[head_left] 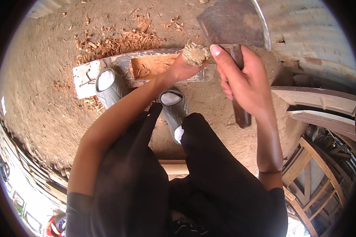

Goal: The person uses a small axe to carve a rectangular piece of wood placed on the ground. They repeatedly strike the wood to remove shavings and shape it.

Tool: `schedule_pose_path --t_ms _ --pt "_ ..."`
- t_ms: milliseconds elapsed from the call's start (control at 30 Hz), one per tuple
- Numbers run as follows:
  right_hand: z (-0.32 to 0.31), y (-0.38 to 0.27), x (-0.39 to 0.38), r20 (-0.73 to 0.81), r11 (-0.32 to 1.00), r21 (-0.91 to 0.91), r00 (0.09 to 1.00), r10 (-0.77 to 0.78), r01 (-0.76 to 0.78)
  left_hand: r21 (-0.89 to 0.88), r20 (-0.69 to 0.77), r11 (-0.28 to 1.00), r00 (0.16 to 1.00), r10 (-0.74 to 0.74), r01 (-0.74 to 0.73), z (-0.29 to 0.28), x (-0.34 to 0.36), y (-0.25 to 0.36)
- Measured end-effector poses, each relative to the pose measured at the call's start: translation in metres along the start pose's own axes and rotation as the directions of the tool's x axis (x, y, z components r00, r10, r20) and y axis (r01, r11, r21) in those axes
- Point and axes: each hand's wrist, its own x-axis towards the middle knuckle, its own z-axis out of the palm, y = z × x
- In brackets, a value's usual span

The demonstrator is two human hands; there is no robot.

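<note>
My right hand [241, 79] is wrapped round the handle of a dark wooden mallet [239, 23], whose broad blocky head is raised at the upper right. Just left of it, my left hand [186, 69] grips a chisel by its wooden handle, seen from above as a frayed, splayed end [195, 54]; its blade is hidden below the hand. Beneath lies a long, slightly curved wooden piece [120, 63] with worn grey-white paint. A rectangular recess [152, 65] of raw reddish wood is cut into it, holding a few shavings.
Two grey shoes [110, 87] rest against the piece's near side. Wood shavings [122, 42] are heaped beyond it on the dirt floor [47, 98]. Corrugated metal sheeting [316, 35] stands at the right, above stacked curved boards [316, 98] and a slatted wooden frame [316, 177].
</note>
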Motion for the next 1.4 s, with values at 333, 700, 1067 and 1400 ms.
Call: schedule_pose_path --t_ms 333,700,1067,1400 --pt "-0.007 0.001 0.001 0.038 0.983 -0.167 0.995 0.088 -0.08 -0.026 -0.041 0.998 0.997 0.063 -0.064 0.003 -0.005 -0.002" --pt "0.009 -0.005 -0.027 0.036 0.963 -0.174 0.975 0.217 -0.208 -0.119 -0.034 0.987 0.994 0.1 -0.104 0.004 -0.014 -0.011" --pt "0.011 -0.011 -0.028 0.033 0.985 -0.15 0.995 0.094 -0.088 -0.293 0.109 0.956 0.993 0.041 -0.007 0.0 -0.013 0.011" --pt "-0.013 0.036 -0.046 0.12 0.962 -0.164 0.964 0.239 -0.218 -0.139 -0.02 0.984 0.994 0.107 -0.109 0.016 -0.017 -0.007"
